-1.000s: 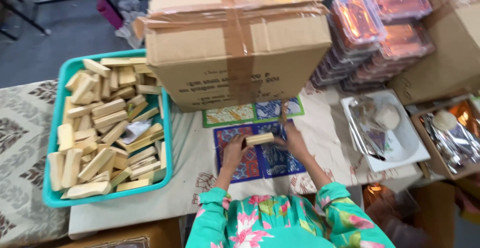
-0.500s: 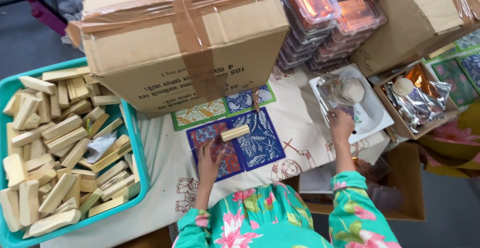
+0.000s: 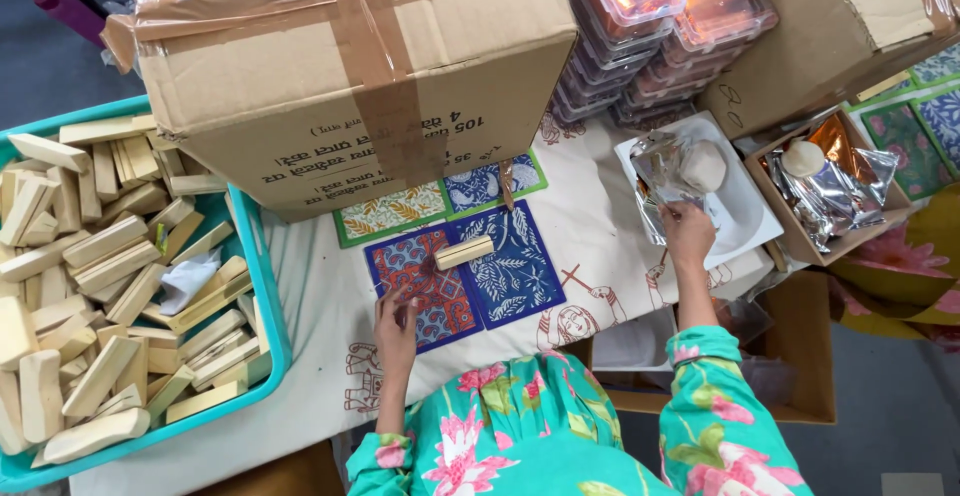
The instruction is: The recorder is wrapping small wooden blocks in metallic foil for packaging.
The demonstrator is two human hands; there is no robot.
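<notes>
Hands work apart over the cloth-covered counter (image 3: 600,216). Left hand (image 3: 396,318) rests on the edge of a red-and-blue patterned sheet (image 3: 418,286), fingers curled; whether its grip pinches the sheet cannot be confirmed from this angle. A pale wooden block (image 3: 464,253) lies on the sheets, just beyond that hand. Right hand (image 3: 689,233) is closed on crinkled clear wrapping (image 3: 668,171) at a white tray (image 3: 745,218). A teal bin (image 3: 262,286) of similar blocks stands to the left, beside a taped cardboard box (image 3: 330,66).
</notes>
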